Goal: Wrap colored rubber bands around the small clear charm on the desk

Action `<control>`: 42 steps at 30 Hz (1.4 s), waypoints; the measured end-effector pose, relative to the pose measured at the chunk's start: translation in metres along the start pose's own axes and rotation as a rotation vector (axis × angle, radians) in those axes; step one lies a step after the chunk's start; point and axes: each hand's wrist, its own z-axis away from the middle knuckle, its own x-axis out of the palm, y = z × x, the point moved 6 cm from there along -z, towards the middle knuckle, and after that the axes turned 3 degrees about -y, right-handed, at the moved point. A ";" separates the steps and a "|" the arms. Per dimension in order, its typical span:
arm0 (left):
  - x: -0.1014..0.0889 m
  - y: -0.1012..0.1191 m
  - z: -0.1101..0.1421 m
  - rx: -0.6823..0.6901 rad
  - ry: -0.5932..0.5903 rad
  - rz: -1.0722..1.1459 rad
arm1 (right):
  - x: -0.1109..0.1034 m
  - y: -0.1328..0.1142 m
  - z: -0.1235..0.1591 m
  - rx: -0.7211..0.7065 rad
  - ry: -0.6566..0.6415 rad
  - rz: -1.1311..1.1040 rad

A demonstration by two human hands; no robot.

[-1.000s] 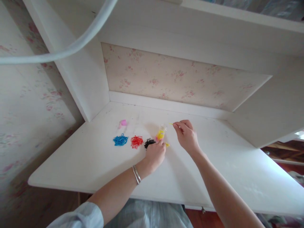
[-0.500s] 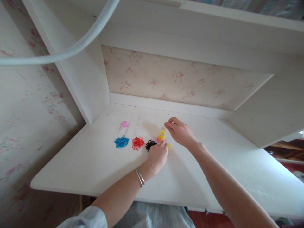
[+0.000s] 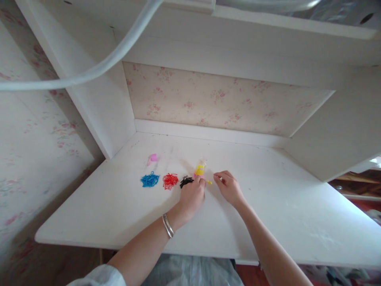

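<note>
My left hand (image 3: 193, 194) is closed around the lower end of a small clear container (image 3: 202, 162), tilted above the tabletop. Yellow bands (image 3: 199, 170) show through its wall, with a bit of pink near my fingers. A few loose yellow bands (image 3: 209, 182) lie just right of my left fingertips. My right hand (image 3: 228, 186) hovers right of them, its thumb and fingers drawn together; whatever they pinch, if anything, is too small to see. Left of my left hand sit piles of black bands (image 3: 186, 182), red bands (image 3: 170, 181) and blue bands (image 3: 150, 180).
A small pink plastic piece (image 3: 152, 158) lies behind the blue pile. The white desk (image 3: 119, 214) is bounded by side panels and a papered back wall (image 3: 220, 97). A pale curved tube (image 3: 98, 67) crosses the upper left, in front of the shelf.
My right hand has come down from the container's upper end toward the loose yellow bands. My left hand still grips the container. The camera view has shifted slightly.
</note>
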 end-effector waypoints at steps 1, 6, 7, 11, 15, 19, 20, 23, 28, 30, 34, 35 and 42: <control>-0.001 0.000 0.000 -0.005 0.010 0.017 | 0.007 0.005 0.007 0.018 -0.027 0.012; -0.012 -0.002 0.001 0.014 0.119 0.127 | 0.020 0.010 0.022 0.012 -0.091 0.146; -0.016 -0.002 0.002 0.028 0.144 0.160 | 0.020 0.009 0.022 0.005 -0.101 0.167; -0.032 -0.006 0.002 0.104 0.233 0.276 | 0.018 0.006 0.021 -0.010 -0.115 0.196; -0.051 -0.009 -0.002 0.175 0.273 0.297 | 0.016 0.005 0.023 -0.002 -0.110 0.204; -0.076 -0.010 -0.011 0.195 0.313 0.245 | 0.015 0.001 0.023 -0.006 -0.099 0.242; -0.082 -0.010 -0.014 0.198 0.330 0.232 | 0.015 0.000 0.023 -0.007 -0.098 0.250; -0.099 -0.012 -0.022 0.194 0.390 0.195 | 0.015 -0.001 0.024 -0.006 -0.111 0.264; -0.109 -0.017 -0.037 0.180 0.404 0.128 | 0.014 0.000 0.025 -0.001 -0.111 0.269; -0.107 -0.018 -0.042 0.177 0.386 0.120 | 0.014 0.000 0.026 -0.003 -0.112 0.272; -0.100 -0.020 -0.049 0.165 0.340 0.095 | 0.016 0.001 0.025 0.003 -0.129 0.284; -0.098 -0.020 -0.051 0.162 0.326 0.084 | 0.016 0.001 0.025 0.003 -0.134 0.284; -0.093 -0.020 -0.052 0.168 0.287 0.092 | 0.017 0.005 0.025 -0.032 -0.096 0.273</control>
